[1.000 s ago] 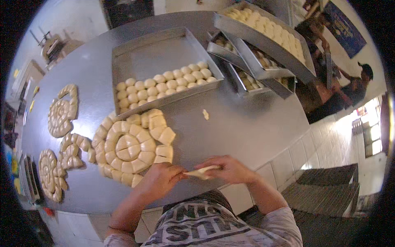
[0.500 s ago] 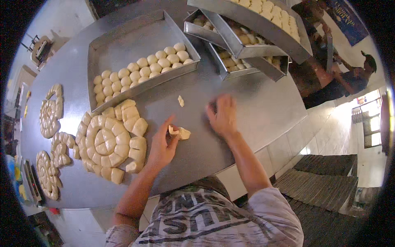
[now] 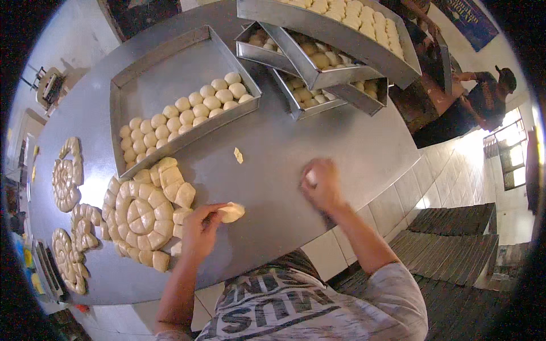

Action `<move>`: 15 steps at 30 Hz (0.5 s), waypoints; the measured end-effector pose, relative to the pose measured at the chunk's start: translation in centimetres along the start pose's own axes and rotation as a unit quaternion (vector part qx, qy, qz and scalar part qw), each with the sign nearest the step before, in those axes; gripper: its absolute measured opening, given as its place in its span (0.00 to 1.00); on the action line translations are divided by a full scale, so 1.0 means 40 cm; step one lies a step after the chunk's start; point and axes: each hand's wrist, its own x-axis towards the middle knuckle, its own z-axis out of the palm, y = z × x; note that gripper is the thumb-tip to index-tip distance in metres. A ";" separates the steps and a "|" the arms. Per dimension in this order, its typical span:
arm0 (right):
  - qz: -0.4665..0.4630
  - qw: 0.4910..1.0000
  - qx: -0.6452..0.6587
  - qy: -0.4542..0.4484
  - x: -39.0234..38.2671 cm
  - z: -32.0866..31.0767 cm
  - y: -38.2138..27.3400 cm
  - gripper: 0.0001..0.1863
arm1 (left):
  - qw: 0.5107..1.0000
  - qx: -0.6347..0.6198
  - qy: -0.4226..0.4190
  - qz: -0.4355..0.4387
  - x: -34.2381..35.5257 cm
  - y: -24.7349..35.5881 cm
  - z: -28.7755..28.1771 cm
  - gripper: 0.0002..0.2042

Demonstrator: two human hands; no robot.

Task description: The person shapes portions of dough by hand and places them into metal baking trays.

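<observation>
My left hand (image 3: 200, 228) pinches a pale, ragged piece of dough (image 3: 232, 212) between thumb and fingers, just above the steel table (image 3: 267, 176). To the right, my right hand (image 3: 323, 186) is curled and a little blurred, with a pale, rounded dough ball (image 3: 311, 177) showing between its fingers. A small dough scrap (image 3: 238, 155) lies on the tabletop between the hands, farther off. Beside my left hand sits a large round of cut dough (image 3: 140, 216), scored into wedges and ringed by more pieces.
Beyond the hands, a metal tray (image 3: 185, 129) holds rows of dough balls along its near side. Stacked trays (image 3: 341, 74) of dough stand at the far right. Smaller cut dough rounds (image 3: 66, 184) lie at the left. A person (image 3: 483, 99) is beyond the table.
My left hand has drawn nearer and left, with the dough now stretching out from its fingers. My right hand has gone from flat on the table to curled, slightly nearer and right.
</observation>
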 end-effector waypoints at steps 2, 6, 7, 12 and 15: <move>0.196 0.964 -0.156 0.090 0.031 -0.032 0.101 0.10 | 0.991 -0.005 -0.082 -0.106 0.002 0.025 -0.003 0.11; 0.119 0.989 -0.057 0.062 0.084 0.043 -0.009 0.10 | 0.997 0.067 -0.031 0.018 -0.007 -0.035 0.053 0.15; 0.051 0.995 -0.069 0.047 0.037 0.048 -0.044 0.09 | 0.994 0.093 -0.030 0.054 -0.014 -0.057 0.046 0.15; 0.205 0.969 -0.108 0.080 0.041 -0.019 0.064 0.12 | 0.985 0.081 0.014 0.153 0.008 -0.072 0.048 0.12; 0.161 0.976 -0.137 0.045 0.036 0.006 -0.022 0.14 | 0.994 0.047 -0.042 0.088 -0.020 -0.043 -0.019 0.10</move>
